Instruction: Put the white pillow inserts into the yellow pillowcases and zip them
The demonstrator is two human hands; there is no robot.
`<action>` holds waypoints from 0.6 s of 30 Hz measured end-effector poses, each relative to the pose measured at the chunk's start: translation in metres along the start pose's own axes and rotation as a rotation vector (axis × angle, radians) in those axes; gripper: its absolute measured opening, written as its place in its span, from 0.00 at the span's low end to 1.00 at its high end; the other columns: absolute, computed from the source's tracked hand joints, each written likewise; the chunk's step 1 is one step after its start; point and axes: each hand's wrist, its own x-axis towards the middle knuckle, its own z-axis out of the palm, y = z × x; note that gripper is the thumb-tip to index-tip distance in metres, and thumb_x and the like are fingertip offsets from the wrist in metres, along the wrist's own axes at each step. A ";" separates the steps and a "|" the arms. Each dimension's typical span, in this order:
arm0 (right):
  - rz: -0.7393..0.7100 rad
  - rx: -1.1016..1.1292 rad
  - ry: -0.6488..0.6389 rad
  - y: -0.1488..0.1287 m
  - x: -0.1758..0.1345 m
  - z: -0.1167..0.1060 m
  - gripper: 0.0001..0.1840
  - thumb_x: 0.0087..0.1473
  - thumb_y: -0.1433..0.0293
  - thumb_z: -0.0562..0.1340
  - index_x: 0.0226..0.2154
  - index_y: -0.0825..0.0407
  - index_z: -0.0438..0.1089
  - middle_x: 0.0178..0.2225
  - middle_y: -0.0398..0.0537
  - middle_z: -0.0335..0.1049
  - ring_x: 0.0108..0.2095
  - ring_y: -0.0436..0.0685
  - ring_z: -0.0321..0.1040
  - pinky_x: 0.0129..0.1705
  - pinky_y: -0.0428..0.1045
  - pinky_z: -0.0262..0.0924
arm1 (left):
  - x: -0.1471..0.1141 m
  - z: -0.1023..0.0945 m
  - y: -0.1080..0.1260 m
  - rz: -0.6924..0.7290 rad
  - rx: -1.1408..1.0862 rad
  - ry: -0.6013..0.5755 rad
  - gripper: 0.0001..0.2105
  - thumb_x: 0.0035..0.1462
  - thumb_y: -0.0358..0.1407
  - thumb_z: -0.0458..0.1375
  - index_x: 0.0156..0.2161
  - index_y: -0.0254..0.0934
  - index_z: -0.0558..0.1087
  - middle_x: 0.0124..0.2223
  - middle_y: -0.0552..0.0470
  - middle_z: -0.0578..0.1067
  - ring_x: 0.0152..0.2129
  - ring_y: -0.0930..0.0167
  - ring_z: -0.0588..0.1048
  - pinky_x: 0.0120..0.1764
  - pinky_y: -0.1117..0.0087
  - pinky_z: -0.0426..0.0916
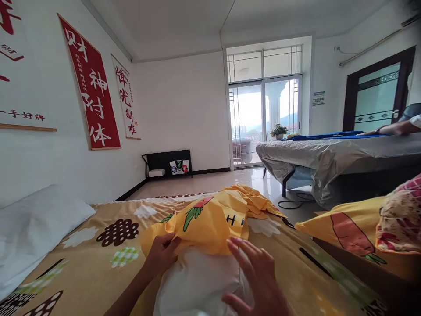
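1. bed (82, 272): fills most of lower frame; tan sheet w/ brown, white + green patches. case + pillow both lie on it.
2. yellow case (217, 228): ctr of frame, near edge lying over pillow's far end. prob. v. light, limp, thin cloth, not slippery; folds + creases easily, so best taken by the near edge, a hand each side. looks: bright yellow, crumpled, far part bunched up twd right of ctr.
3. white pillow (197, 281): btm ctr, btwn the hands. prob. light, soft, squashy, hard to damage; smooth cover might slide a bit, so best held by a corner or a good pinch of the end. looks: plain white, puffy, thin seam line on right side. far end hidden under case, can't tell how deep it goes.
4. right hand (258, 263): lower right of ctr; grip wide open, fingers spread, thumb well off them. fingertips at case's near edge, can't tell if touching; nothing clamped.
5. left hand (162, 252): lower left of ctr; grip closed, thumb + fingers pinching case's edge.
6. carrot print (194, 211): upper left of case; reddish w/ green leaves, dark outline.
7. "hi" lettering (230, 220): right part of case, dark.
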 end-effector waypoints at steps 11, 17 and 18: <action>0.179 0.135 0.120 0.002 0.076 -0.001 0.21 0.62 0.66 0.52 0.18 0.52 0.55 0.21 0.39 0.63 0.28 0.50 0.60 0.41 0.51 0.48 | -0.034 0.005 0.041 0.647 0.642 -0.042 0.09 0.60 0.38 0.53 0.30 0.38 0.70 0.31 0.52 0.73 0.32 0.69 0.70 0.39 0.67 0.64; 0.089 0.383 0.071 -0.002 0.129 -0.021 0.22 0.61 0.62 0.52 0.18 0.50 0.46 0.19 0.37 0.51 0.23 0.49 0.49 0.33 0.47 0.49 | 0.002 -0.002 0.060 0.275 0.155 0.192 0.44 0.44 0.51 0.65 0.63 0.38 0.53 0.62 0.39 0.61 0.58 0.55 0.60 0.55 0.54 0.61; 0.097 0.429 0.054 0.000 0.136 -0.020 0.22 0.60 0.62 0.52 0.18 0.49 0.46 0.18 0.37 0.50 0.23 0.49 0.48 0.30 0.46 0.50 | 0.010 0.002 0.064 0.196 0.005 0.077 0.42 0.43 0.51 0.66 0.61 0.37 0.58 0.59 0.40 0.65 0.56 0.56 0.64 0.53 0.56 0.63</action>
